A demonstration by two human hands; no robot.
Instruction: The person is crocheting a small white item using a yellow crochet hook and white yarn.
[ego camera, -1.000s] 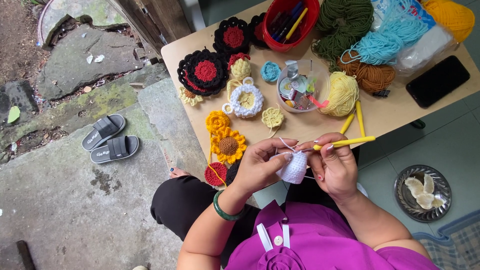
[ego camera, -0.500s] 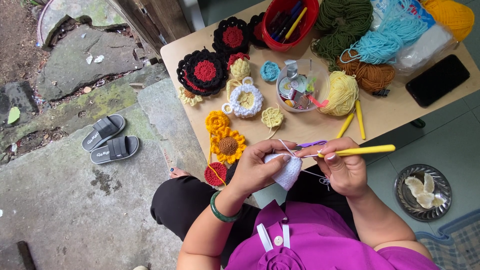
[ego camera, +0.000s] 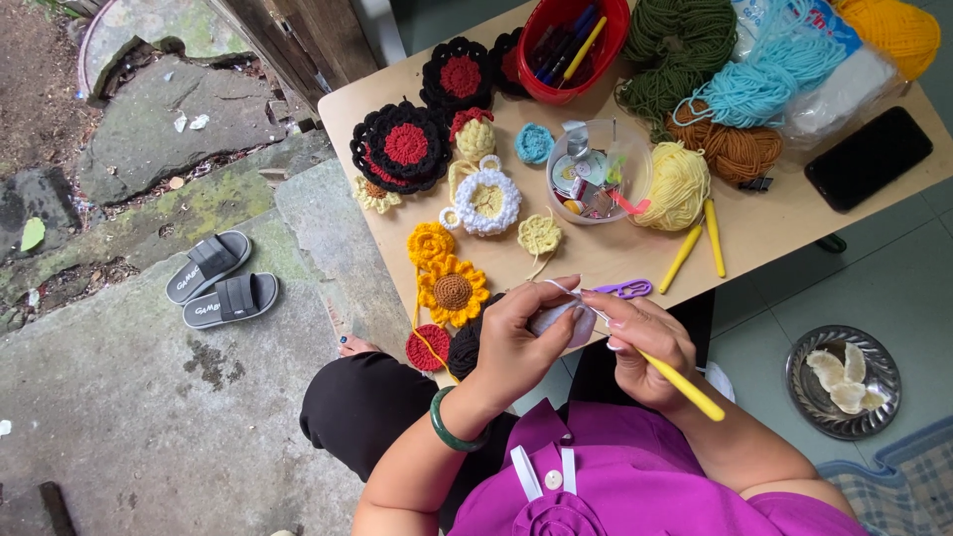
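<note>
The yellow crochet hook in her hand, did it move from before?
Yes. The yellow crochet hook swung from pointing toward the table edge to pointing down toward her body.

The crochet hook is yellow, the piece worked on looks white or pale lilac. The sunflower is yellow with a brown centre; the round mat red ringed black. The bowl is red, the bench tan, the bangle green.
</note>
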